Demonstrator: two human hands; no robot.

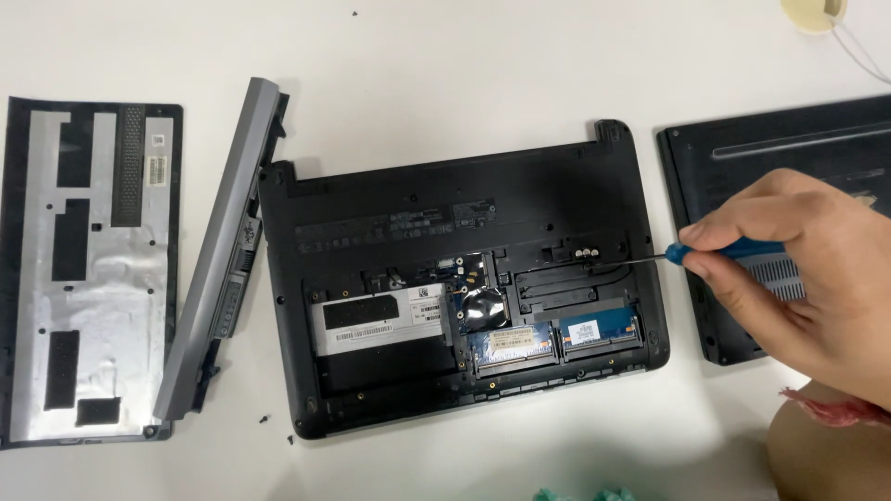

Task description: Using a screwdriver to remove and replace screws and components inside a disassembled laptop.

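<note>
Rectangular white paper stickers (380,320) on the silver drive at the opened black laptop base's (445,209) lower-left corner; small white label (158,170) on the removed cover panel's (88,390) upper-right corner.

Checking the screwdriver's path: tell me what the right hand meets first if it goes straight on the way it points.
The right hand points its screwdriver leftward at the opened laptop. The tip would likely first meet the small round contacts just ahead; height above them is unclear.

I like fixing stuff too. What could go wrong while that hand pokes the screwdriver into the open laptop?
The thin screwdriver in the right hand points at small parts inside the open laptop; a slip might scratch the blue memory cards nearby. Tiny dark bits lie loose on the white table and could get lost. The grey battery leans half on the laptop's edge and may slide if bumped.
</note>
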